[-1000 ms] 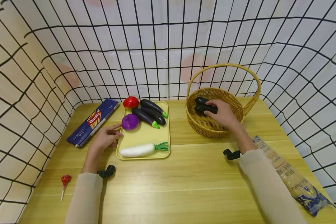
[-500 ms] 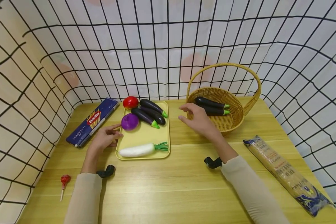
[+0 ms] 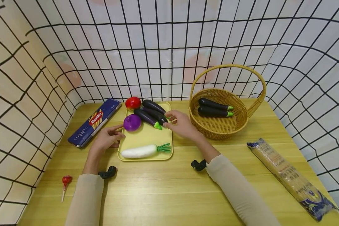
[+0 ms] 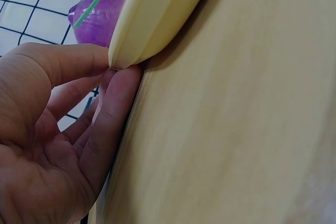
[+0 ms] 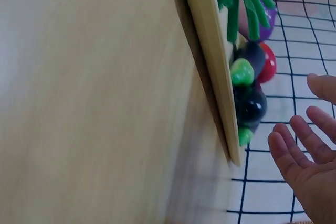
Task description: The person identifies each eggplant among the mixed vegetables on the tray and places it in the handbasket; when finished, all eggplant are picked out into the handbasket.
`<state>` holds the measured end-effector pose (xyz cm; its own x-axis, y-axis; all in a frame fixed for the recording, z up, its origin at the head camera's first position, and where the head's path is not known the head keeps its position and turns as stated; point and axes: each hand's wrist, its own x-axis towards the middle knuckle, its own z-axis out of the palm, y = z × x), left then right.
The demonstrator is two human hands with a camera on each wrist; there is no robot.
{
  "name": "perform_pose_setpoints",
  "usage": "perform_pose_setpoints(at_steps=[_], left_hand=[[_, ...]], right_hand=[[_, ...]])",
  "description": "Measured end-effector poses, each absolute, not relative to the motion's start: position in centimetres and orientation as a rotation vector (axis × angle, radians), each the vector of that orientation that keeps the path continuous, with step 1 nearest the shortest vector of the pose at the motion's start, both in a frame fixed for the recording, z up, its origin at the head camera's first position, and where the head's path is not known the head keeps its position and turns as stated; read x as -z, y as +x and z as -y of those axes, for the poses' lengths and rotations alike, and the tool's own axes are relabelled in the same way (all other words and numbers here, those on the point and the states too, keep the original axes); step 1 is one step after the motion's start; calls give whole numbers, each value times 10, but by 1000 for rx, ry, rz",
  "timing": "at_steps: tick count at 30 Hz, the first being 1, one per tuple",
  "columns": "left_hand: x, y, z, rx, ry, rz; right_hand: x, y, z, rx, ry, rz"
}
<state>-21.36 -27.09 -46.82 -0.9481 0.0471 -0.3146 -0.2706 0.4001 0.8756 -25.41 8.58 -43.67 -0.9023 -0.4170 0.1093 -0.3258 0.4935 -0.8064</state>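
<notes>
Over the tabletop (image 3: 158, 188), my right fingers (image 5: 283, 156) gaped empty; left fingers (image 4: 79, 61) pinched the tray (image 3: 147, 138); slick eggplants (image 3: 146, 117) seemed best gripped mid-body.

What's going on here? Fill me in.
A person's left grip pinches the rim of a yellow tray. Their right grip, fingers apart and holding nothing, hovers beside three eggplants on it. A white radish, a purple vegetable and a red tomato share the tray. Two other eggplants lie in the wicker basket.
</notes>
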Motion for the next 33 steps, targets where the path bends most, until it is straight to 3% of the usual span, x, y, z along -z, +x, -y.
perform_pose_setpoints(at_steps=[26, 33], left_hand=[[467, -213, 270, -1577, -223, -2370], [450, -207, 263, -1613, -213, -2323]], right_hand=[[444, -250, -41, 1335, -682, -2567], [443, -248, -35, 1139, -734, -2653]])
